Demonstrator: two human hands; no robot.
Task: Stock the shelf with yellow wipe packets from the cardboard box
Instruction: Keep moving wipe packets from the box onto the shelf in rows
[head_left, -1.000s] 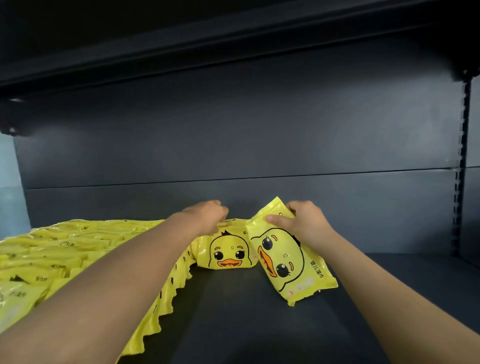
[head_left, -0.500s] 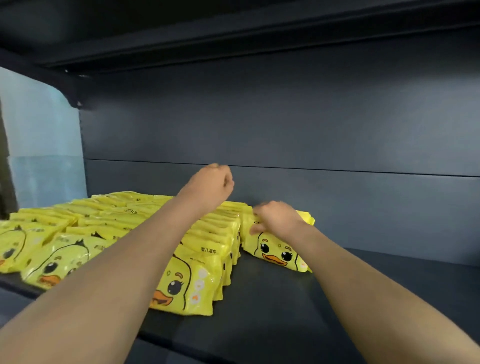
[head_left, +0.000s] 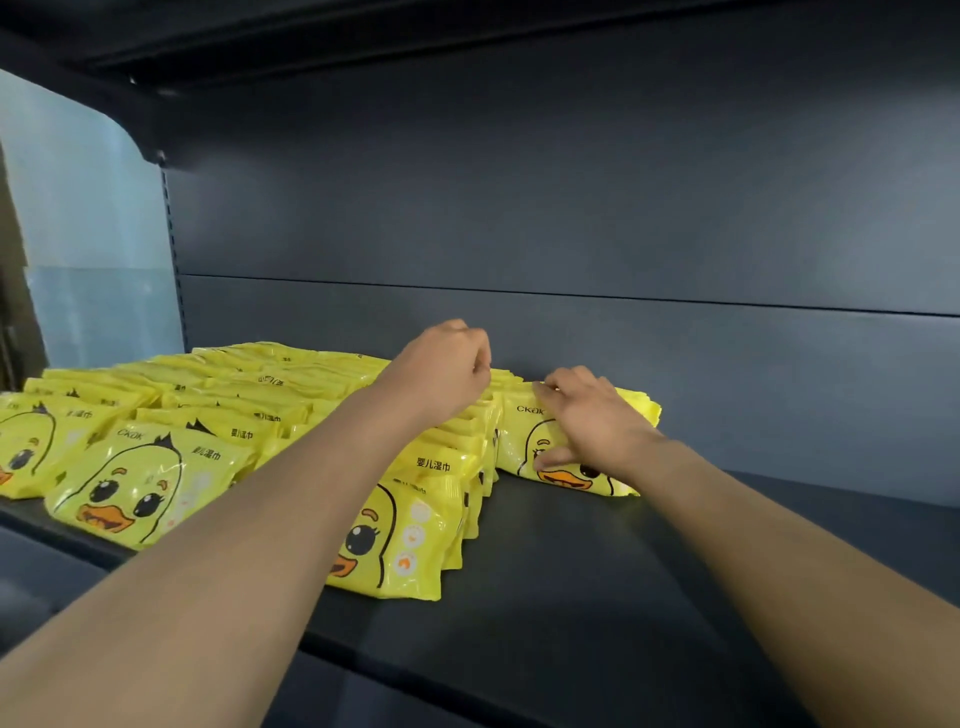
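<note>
Several rows of yellow wipe packets (head_left: 208, 415) with a duck face lie overlapping on the dark shelf (head_left: 571, 597), filling its left half. At the back a short new row of packets (head_left: 519, 441) leans toward the rear wall. My right hand (head_left: 587, 421) rests on its front packet, fingers spread over the top and thumb against the duck face. My left hand (head_left: 447, 371) hovers above the neighbouring row with its fingers curled and nothing in it. The cardboard box is out of view.
The shelf's dark back panel (head_left: 571, 234) rises right behind the packets. Another shelf board (head_left: 467, 31) hangs overhead. A pale blue wall (head_left: 78, 234) shows past the left upright. Bare shelf surface stretches to the right and in front of my right hand.
My right hand laid its tilted packet down onto the new row at the back and now rests on it. My left hand lifted off the packets. My view swung left.
</note>
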